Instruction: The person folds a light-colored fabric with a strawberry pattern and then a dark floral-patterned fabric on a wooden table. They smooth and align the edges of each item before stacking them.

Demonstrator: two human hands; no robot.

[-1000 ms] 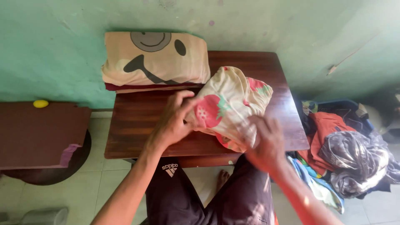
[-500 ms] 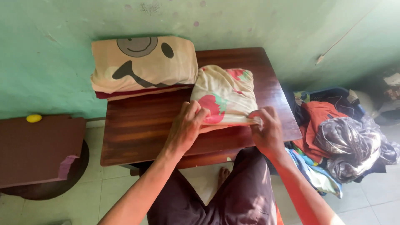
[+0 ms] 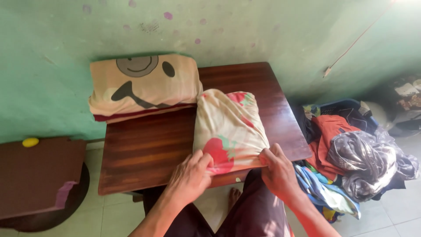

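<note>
Both the left hand (image 3: 191,174) and right hand (image 3: 277,170) pinch the near edge of the strawberry cloth (image 3: 229,127) on the surface (image 3: 144,149), apparently mid-fold; another fold likely needs both grips kept.

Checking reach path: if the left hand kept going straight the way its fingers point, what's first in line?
The left hand already touches the folded strawberry-print cloth; pushing on, it would press further into that. Beyond it, probably the stacked pillow, though depth is unclear.

Bare forearms, no sleeves, dark maroon shorts, bare foot w/ toes visible
</note>
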